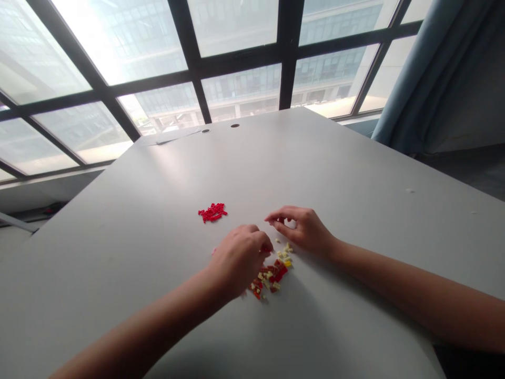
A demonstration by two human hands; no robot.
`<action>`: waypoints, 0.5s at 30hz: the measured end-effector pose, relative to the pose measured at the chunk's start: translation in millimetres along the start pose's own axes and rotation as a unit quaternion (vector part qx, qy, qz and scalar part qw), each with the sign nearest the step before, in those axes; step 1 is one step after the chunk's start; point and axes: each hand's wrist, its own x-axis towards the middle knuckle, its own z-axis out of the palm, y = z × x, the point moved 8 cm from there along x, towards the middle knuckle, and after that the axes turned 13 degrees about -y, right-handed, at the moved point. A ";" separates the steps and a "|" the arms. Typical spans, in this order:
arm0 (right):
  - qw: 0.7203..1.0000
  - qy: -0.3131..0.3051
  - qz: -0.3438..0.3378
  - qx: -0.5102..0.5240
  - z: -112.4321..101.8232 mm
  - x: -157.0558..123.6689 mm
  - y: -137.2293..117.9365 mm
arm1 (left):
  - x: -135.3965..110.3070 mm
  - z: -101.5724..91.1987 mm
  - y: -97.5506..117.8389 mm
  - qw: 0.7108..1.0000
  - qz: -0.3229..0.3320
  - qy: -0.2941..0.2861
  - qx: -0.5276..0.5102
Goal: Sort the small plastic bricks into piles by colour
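Note:
A mixed heap of small red, dark red and pale yellow bricks (pixel 272 273) lies on the white table (pixel 158 273) between my hands. My left hand (pixel 239 258) rests over the heap's left side with its fingers curled down onto the pieces; what they hold, if anything, is hidden. Just beyond the heap, my right hand (pixel 302 226) hovers with thumb and fingers pinched together, and whatever sits in the pinch is too small to see. A separate little pile of bright red bricks (pixel 213 212) lies farther away to the left.
Two round cable holes (pixel 235 126) sit near the table's far edge, next to a flat strip (pixel 173 138). Large dark-framed windows (pixel 244 58) fill the background. A blue curtain (pixel 426 73) hangs at the right.

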 end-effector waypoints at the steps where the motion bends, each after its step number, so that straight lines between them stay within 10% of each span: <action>1: 1.000 -0.001 0.001 0.000 0.1 0.0 0.1 | -1.7 -9.5 -7.1 0.999 -0.003 0.039 -0.002; 8: 1.000 0.006 -0.004 0.000 -0.1 0.2 2.0 | -11.0 -53.8 -85.2 0.956 -0.081 0.267 0.086; 15: 1.000 0.011 -0.008 0.001 -1.4 -0.6 0.2 | -6.0 -51.7 -128.3 0.958 -0.125 0.246 0.077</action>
